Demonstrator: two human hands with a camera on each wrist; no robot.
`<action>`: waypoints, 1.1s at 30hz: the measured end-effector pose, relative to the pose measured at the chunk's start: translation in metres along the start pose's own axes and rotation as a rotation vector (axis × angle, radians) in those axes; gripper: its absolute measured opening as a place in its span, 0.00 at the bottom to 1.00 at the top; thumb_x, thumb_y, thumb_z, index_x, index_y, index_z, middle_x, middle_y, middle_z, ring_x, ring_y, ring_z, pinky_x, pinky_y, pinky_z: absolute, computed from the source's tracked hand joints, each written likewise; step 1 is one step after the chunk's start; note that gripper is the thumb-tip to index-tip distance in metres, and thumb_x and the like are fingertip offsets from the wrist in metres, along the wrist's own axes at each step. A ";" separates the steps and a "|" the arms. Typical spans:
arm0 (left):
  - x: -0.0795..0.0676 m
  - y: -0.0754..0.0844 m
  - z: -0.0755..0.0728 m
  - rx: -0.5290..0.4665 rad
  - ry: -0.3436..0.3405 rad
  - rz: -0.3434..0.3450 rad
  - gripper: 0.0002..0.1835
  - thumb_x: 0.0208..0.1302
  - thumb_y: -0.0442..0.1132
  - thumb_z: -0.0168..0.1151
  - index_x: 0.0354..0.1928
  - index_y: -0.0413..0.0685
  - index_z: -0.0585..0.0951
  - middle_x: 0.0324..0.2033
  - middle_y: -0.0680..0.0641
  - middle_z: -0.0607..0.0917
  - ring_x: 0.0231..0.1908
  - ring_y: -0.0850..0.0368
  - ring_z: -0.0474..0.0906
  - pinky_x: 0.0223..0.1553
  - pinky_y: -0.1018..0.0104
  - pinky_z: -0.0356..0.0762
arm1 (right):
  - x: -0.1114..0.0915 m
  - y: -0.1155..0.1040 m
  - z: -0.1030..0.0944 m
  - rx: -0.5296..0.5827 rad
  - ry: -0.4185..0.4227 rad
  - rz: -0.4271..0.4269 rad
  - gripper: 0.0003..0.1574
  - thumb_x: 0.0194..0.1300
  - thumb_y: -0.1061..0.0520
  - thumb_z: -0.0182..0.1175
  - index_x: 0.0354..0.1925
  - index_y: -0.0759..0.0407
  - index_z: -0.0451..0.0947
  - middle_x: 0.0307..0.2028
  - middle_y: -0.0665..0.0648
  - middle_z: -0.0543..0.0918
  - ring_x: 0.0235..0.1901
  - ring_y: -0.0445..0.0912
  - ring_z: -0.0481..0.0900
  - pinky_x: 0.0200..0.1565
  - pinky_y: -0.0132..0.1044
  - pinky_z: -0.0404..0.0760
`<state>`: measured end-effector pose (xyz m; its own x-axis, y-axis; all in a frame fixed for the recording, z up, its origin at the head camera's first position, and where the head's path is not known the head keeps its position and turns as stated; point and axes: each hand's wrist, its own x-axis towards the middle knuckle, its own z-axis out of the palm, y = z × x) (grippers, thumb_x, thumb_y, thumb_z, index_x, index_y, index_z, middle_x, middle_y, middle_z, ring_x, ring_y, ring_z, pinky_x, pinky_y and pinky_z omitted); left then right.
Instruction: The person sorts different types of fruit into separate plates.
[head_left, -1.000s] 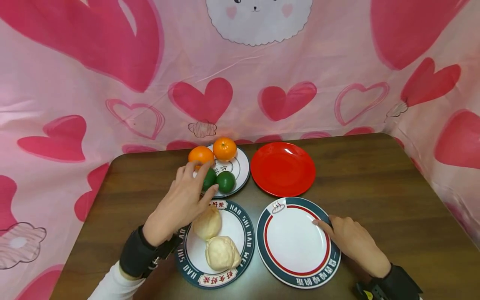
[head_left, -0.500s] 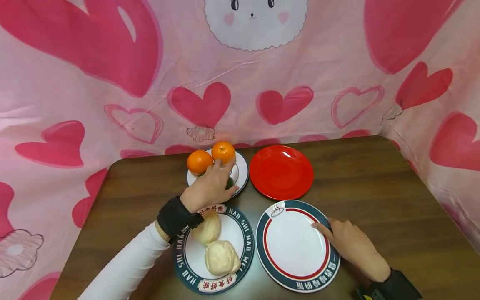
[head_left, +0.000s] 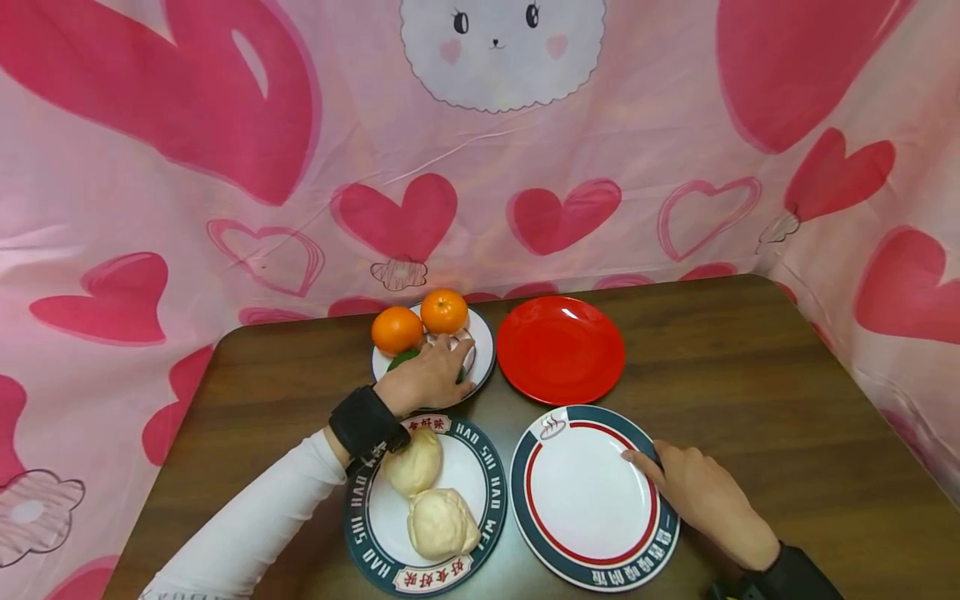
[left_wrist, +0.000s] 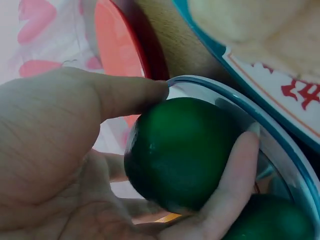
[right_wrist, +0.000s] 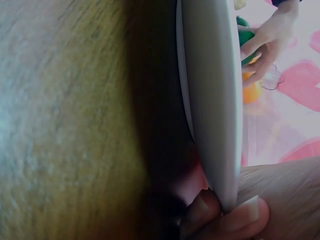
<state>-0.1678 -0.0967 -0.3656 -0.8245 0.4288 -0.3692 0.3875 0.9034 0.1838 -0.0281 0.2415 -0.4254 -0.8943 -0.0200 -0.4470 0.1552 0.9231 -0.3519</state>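
Observation:
My left hand (head_left: 429, 377) reaches over the small white plate (head_left: 486, 354) at the back. Its thumb and fingers curl round a dark green round fruit (left_wrist: 182, 150), clearest in the left wrist view. A second green fruit (left_wrist: 272, 220) lies beside it, partly hidden by a finger. Two oranges, a left one (head_left: 397, 331) and a right one (head_left: 444, 312), sit behind the hand on that plate. My right hand (head_left: 701, 492) grips the right rim of a white plate (head_left: 588, 492) with a dark blue border, thumb on top and fingers (right_wrist: 200, 212) underneath.
A plate (head_left: 480, 546) with a lettered blue rim holds two pale buns, one in front (head_left: 442, 525) and one behind (head_left: 415, 463), below my left wrist. A red plate (head_left: 561, 350) stands right of the fruit plate. A heart-patterned cloth (head_left: 480, 150) hangs behind the wooden table (head_left: 750, 367).
My left hand has moved right across the fruit plate, from the left green fruit to the right one, and now grips it. The right hand keeps its hold on the plate rim.

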 end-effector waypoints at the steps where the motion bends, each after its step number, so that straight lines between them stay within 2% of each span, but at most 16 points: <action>1: 0.001 0.000 0.000 0.003 -0.017 -0.007 0.40 0.64 0.54 0.59 0.74 0.50 0.59 0.68 0.32 0.63 0.63 0.30 0.66 0.55 0.36 0.71 | 0.000 0.000 0.000 0.002 -0.001 0.001 0.54 0.63 0.23 0.45 0.54 0.72 0.74 0.32 0.57 0.81 0.33 0.50 0.80 0.37 0.48 0.81; 6: 0.006 0.000 0.004 0.012 -0.077 -0.007 0.34 0.66 0.55 0.57 0.70 0.50 0.64 0.65 0.33 0.64 0.57 0.35 0.68 0.55 0.40 0.72 | 0.001 0.000 0.000 0.005 -0.007 0.007 0.56 0.62 0.22 0.44 0.55 0.71 0.74 0.33 0.57 0.81 0.34 0.50 0.80 0.38 0.50 0.81; 9: 0.009 -0.002 0.006 0.015 -0.070 0.013 0.30 0.66 0.56 0.56 0.63 0.48 0.68 0.61 0.33 0.66 0.53 0.36 0.68 0.53 0.42 0.74 | 0.002 0.000 0.000 0.004 -0.008 0.011 0.56 0.62 0.22 0.44 0.56 0.72 0.73 0.35 0.58 0.82 0.35 0.51 0.81 0.40 0.52 0.81; 12: 0.009 -0.005 0.006 -0.004 -0.034 0.026 0.27 0.64 0.56 0.59 0.58 0.48 0.70 0.60 0.33 0.67 0.53 0.34 0.68 0.52 0.40 0.74 | 0.002 0.000 0.000 0.009 -0.008 0.014 0.56 0.62 0.22 0.44 0.56 0.72 0.73 0.35 0.58 0.82 0.35 0.51 0.81 0.40 0.52 0.81; 15: 0.008 -0.007 0.005 -0.036 0.031 0.048 0.28 0.62 0.55 0.61 0.58 0.47 0.70 0.58 0.35 0.69 0.52 0.36 0.71 0.54 0.40 0.73 | 0.002 0.000 0.000 0.018 -0.014 0.016 0.56 0.62 0.21 0.44 0.56 0.71 0.73 0.34 0.57 0.81 0.34 0.50 0.80 0.39 0.51 0.81; 18: 0.005 -0.006 0.002 -0.060 0.109 0.091 0.28 0.62 0.52 0.60 0.59 0.45 0.71 0.53 0.38 0.71 0.47 0.41 0.73 0.54 0.46 0.74 | 0.001 0.001 0.001 0.014 -0.008 0.012 0.57 0.62 0.21 0.43 0.56 0.71 0.73 0.34 0.58 0.82 0.35 0.51 0.80 0.39 0.52 0.81; 20: 0.001 -0.004 -0.003 -0.072 0.148 0.120 0.28 0.63 0.51 0.59 0.61 0.45 0.70 0.51 0.39 0.71 0.45 0.45 0.73 0.54 0.49 0.75 | 0.000 0.001 0.001 0.005 0.003 0.010 0.57 0.62 0.21 0.43 0.57 0.72 0.73 0.37 0.61 0.82 0.36 0.53 0.81 0.41 0.54 0.81; 24: -0.009 0.005 -0.019 -0.089 0.228 0.179 0.27 0.63 0.49 0.57 0.62 0.45 0.71 0.54 0.39 0.71 0.46 0.46 0.73 0.53 0.50 0.76 | 0.000 0.001 0.001 -0.003 0.013 0.010 0.58 0.63 0.22 0.43 0.57 0.74 0.72 0.39 0.64 0.83 0.38 0.56 0.82 0.42 0.56 0.80; 29: -0.022 0.017 -0.036 -0.063 0.397 0.292 0.22 0.62 0.46 0.55 0.55 0.41 0.74 0.48 0.41 0.73 0.43 0.49 0.73 0.49 0.57 0.77 | 0.000 0.000 0.002 -0.003 0.026 0.012 0.58 0.62 0.21 0.43 0.57 0.73 0.72 0.37 0.61 0.82 0.36 0.53 0.81 0.40 0.53 0.81; 33: -0.033 0.028 -0.043 -0.024 0.480 0.354 0.21 0.62 0.48 0.59 0.53 0.41 0.76 0.48 0.43 0.73 0.43 0.53 0.71 0.46 0.61 0.79 | -0.001 0.000 0.004 -0.009 0.040 0.011 0.57 0.63 0.22 0.43 0.57 0.73 0.72 0.37 0.62 0.82 0.36 0.53 0.81 0.40 0.53 0.81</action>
<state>-0.1479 -0.0860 -0.3088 -0.7434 0.6468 0.1702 0.6678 0.7035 0.2433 -0.0254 0.2401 -0.4287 -0.9086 0.0055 -0.4175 0.1616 0.9266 -0.3395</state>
